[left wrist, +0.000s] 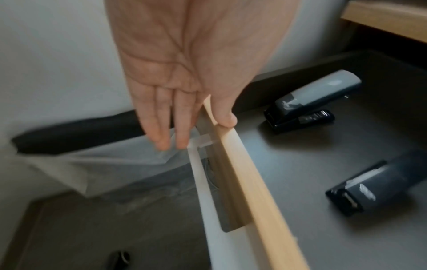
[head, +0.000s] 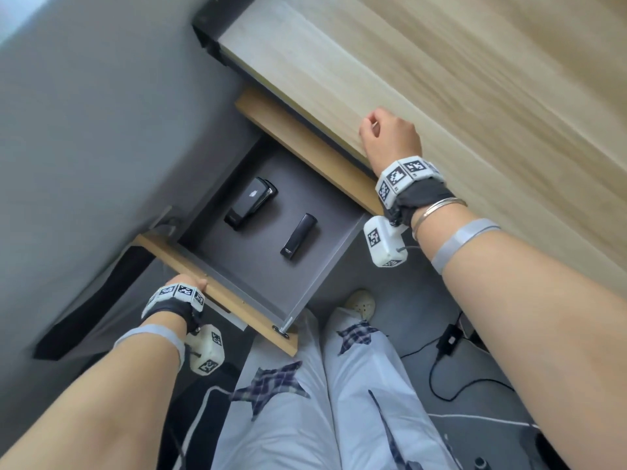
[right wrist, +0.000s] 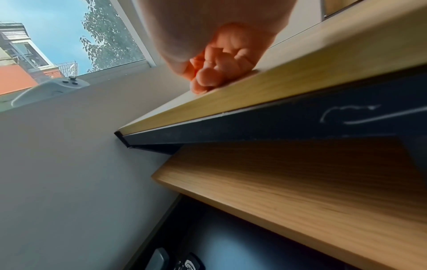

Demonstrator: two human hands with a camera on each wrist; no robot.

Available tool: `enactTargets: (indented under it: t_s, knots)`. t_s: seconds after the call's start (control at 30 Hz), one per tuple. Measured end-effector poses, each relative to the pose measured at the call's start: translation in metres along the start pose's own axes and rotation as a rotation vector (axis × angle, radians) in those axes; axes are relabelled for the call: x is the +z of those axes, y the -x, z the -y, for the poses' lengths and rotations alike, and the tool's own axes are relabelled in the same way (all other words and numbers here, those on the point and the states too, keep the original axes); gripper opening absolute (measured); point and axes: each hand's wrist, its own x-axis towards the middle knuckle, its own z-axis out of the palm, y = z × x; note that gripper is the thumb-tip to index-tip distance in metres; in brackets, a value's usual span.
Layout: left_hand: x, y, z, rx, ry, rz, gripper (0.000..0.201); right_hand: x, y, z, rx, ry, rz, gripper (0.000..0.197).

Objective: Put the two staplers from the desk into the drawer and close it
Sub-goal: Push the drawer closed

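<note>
The drawer (head: 237, 300) stands pulled out below the desk top (head: 441, 79). On its dark floor lie two black staplers, a bulky one (head: 251, 206) (left wrist: 309, 102) and a slim one (head: 299, 235) (left wrist: 369, 188) to its right. My left hand (head: 185, 288) (left wrist: 198, 131) is at the left end of the wooden drawer front (left wrist: 249, 179). Its thumb rests on the top edge and its fingers lie straight down the outer face. My right hand (head: 386, 134) (right wrist: 212, 73) rests on the desk's front edge (right wrist: 277, 91) with fingers curled in, holding nothing.
A grey wall runs along the drawer's left side. My legs in pale trousers (head: 305, 401) stand just in front of the drawer's right corner. A black cable with an adapter (head: 448, 340) lies on the floor at the right. A game controller (right wrist: 53, 87) sits on the window sill.
</note>
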Motion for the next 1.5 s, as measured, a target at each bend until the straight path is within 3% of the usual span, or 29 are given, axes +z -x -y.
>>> enactTargets:
  t_s: [0.2,0.3,0.47,0.63,0.77,1.03,1.33,1.5]
  knots:
    - [-0.001,0.002,-0.003,0.029,0.132,-0.003,0.038,0.004,-0.006,-0.002,-0.012,0.052,-0.045,0.026]
    - [0.005,-0.007,-0.007,0.124,0.263,-0.045,0.037,0.002,-0.010,-0.004,-0.030,0.046,-0.040,0.025]
    - [0.000,-0.001,-0.025,0.238,0.293,-0.101,0.036,-0.004,-0.018,-0.009,-0.040,0.032,-0.035,0.021]
    - [0.002,-0.005,-0.046,0.305,0.325,-0.006,0.059,-0.009,-0.026,-0.016,-0.026,0.015,-0.036,0.020]
    - [0.005,-0.001,-0.071,0.245,0.331,-0.054,0.079,-0.013,-0.031,-0.025,-0.040,0.012,-0.034,0.020]
    - [-0.014,0.000,-0.112,0.293,0.127,-0.076,0.049,-0.016,-0.039,-0.035,-0.048,-0.058,-0.060,0.024]
    - [-0.026,0.000,-0.170,0.420,0.186,-0.096,0.046,-0.017,-0.039,-0.039,0.006,-0.203,-0.037,0.023]
    - [-0.031,0.001,-0.205,0.498,0.091,-0.164,0.052,-0.017,-0.041,-0.040,0.006,-0.194,-0.058,0.025]
